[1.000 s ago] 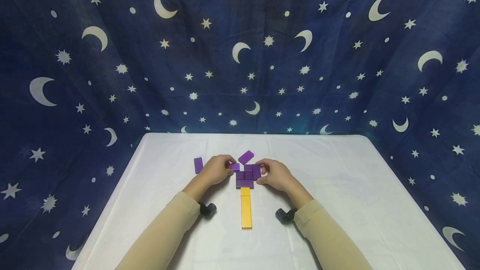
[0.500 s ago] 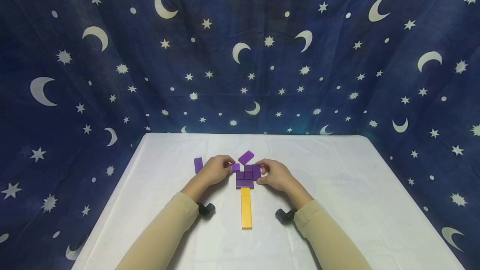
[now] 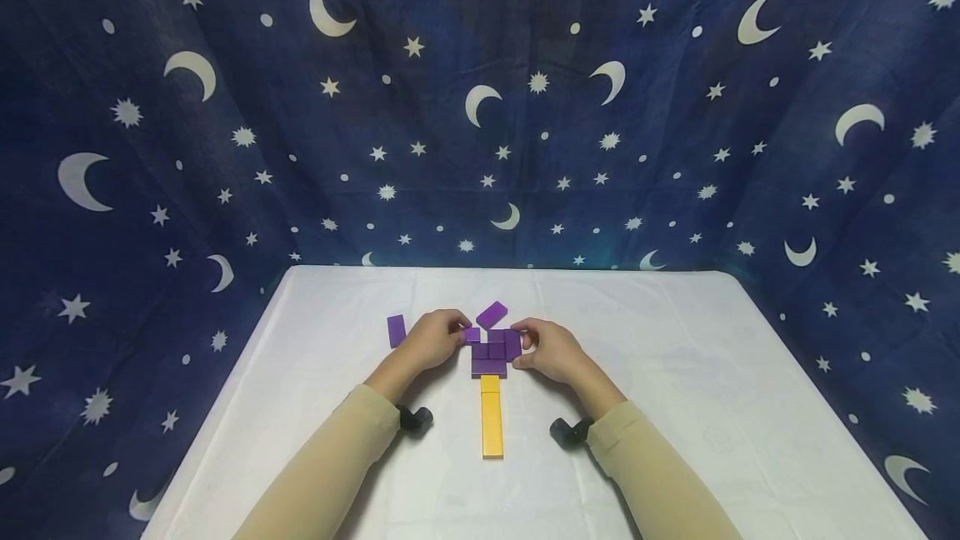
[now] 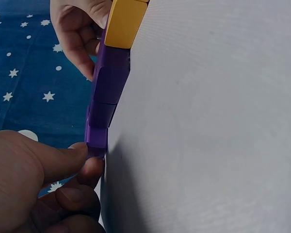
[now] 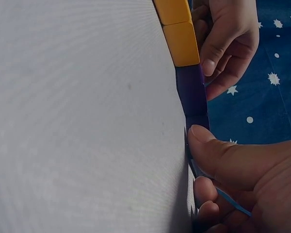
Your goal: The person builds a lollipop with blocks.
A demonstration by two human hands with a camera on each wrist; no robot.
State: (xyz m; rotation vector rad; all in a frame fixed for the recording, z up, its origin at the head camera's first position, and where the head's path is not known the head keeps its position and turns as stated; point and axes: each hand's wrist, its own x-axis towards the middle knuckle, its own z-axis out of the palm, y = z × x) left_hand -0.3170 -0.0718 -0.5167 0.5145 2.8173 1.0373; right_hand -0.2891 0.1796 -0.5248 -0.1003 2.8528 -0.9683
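Note:
My left hand (image 3: 433, 338) pinches a small purple block (image 3: 472, 336) between thumb and fingertips, at the upper left of a cluster of purple blocks (image 3: 489, 367). In the left wrist view this block (image 4: 97, 137) is close against its darker neighbours. On the cluster's right side, my right hand (image 3: 553, 350) holds an upright purple rectangular block (image 3: 513, 345), thumb at the near end and fingers at the far end. Its thumb partly covers the purple block in the right wrist view. Yellow blocks (image 3: 492, 423) run in a line from the cluster towards me.
One loose purple block (image 3: 492, 315) lies slanted just behind the cluster. Another purple block (image 3: 396, 331) lies left of my left hand. The white-covered table (image 3: 645, 315) ends at a dark blue curtain (image 3: 570, 148) with moons and stars.
The small purple block in my left hand has shifted very slightly right, towards the cluster. My right hand holds its place.

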